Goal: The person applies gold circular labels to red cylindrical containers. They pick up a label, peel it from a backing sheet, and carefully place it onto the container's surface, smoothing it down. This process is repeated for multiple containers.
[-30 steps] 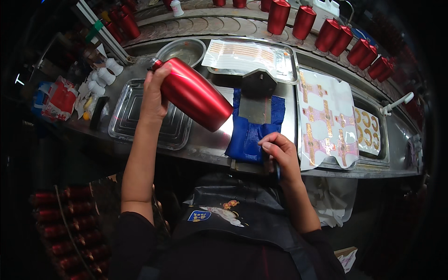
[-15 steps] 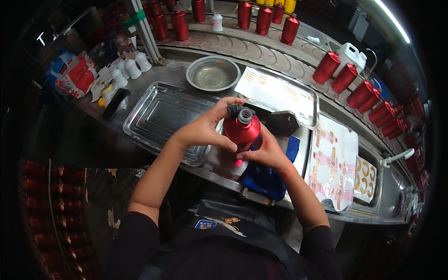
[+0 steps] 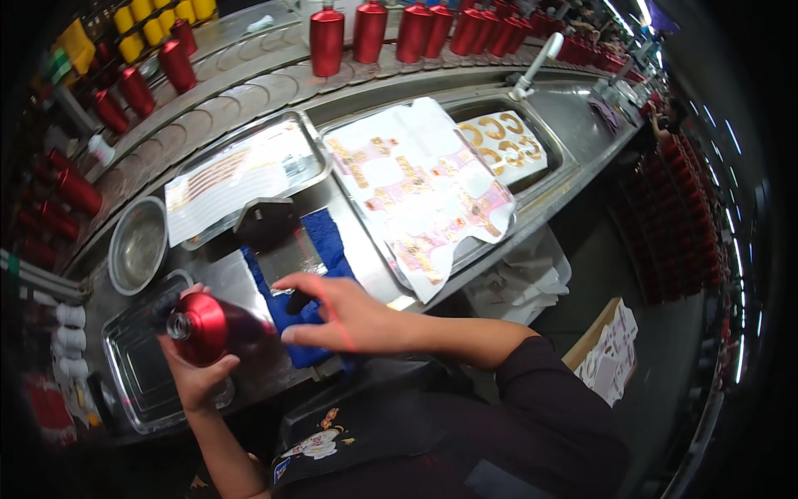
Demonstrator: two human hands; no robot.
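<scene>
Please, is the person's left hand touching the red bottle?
Touching. The head view shows the left hand around the red bottle, its thumb along the near side and fingertips at the far side.

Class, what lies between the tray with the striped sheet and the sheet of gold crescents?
A second tray topped by a pink-and-gold label sheet lies between the striped-sheet tray and the crescent sheet, as the head view shows.
</scene>
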